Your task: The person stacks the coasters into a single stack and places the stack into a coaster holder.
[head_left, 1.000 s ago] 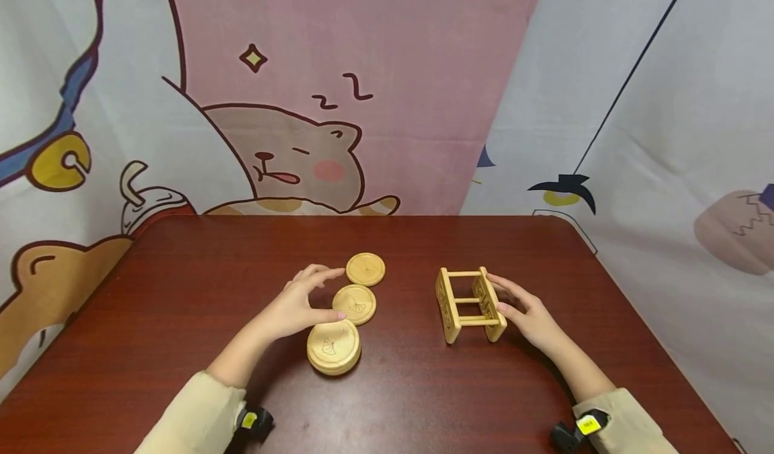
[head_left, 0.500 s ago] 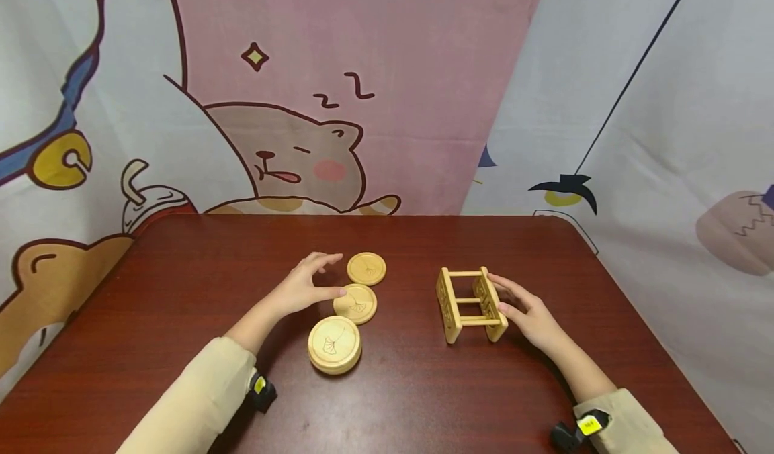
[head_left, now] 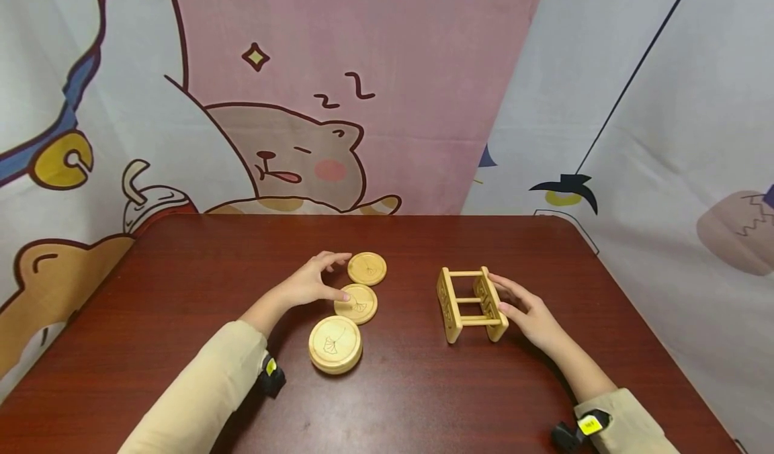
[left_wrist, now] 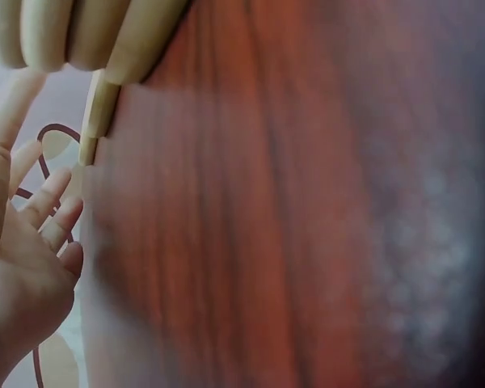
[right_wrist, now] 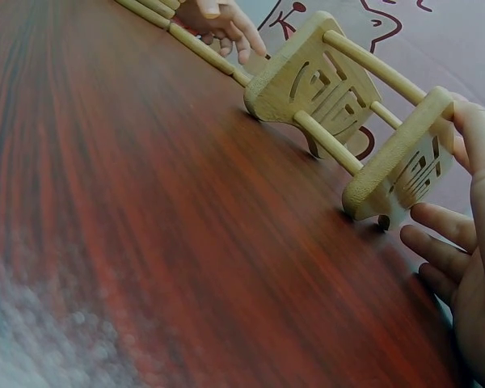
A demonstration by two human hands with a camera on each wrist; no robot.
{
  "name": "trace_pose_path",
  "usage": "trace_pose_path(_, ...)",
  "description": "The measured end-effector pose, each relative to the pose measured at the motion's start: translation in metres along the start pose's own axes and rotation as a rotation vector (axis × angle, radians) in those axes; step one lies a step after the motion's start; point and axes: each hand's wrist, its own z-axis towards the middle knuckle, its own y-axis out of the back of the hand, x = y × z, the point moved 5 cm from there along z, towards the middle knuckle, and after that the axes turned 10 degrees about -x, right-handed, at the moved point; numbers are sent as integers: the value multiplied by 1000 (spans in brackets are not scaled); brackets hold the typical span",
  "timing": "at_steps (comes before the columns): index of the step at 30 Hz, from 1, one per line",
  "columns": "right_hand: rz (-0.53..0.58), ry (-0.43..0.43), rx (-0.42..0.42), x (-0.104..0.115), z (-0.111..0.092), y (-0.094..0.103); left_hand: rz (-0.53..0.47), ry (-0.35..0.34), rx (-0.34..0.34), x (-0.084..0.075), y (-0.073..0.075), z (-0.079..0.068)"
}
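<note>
My left hand (head_left: 307,283) reaches in over the round wooden coasters, holding nothing. Its thumb is at the near-left part of the middle coaster (head_left: 359,305), and its fingers extend toward the far coaster (head_left: 367,268); whether they touch is unclear. Nearest to me sits a stack of coasters (head_left: 335,344), the top one marked with a ginkgo leaf. To the right stands a wooden coaster rack (right_wrist: 352,105) with two carved side panels joined by rods. My right hand (head_left: 529,316) rests its extended fingers and thumb against the rack's right panel.
A dark red-brown wooden table (head_left: 399,387) bears everything. Behind its far edge hangs a cartoon-printed cloth (head_left: 423,91). Both wrists carry small black cameras; the left one (head_left: 272,377) is low over the table beside the stack.
My left hand has moved away from the stack, forward and slightly right, to the middle and far coasters. The right hand and the rack stay in place.
</note>
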Motion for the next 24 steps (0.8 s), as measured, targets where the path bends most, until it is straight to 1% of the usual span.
trace_pose_path(4,15,-3,-14,-1,0,1,-18,-55,55,0,-3,0)
trace_pose_path(7,19,-6,-18,-3,0,1,-22,-75,99,1,-4,-2)
trace_pose_path(15,9,-4,-25,-5,-1,1,23,-136,208,-2,-3,-5)
trace_pose_path(20,13,-2,-24,-5,0,1,72,-145,256,-2,-4,-4)
trace_pose_path(24,12,-2,-22,-3,-1,1,109,-143,274,-2,-4,-5)
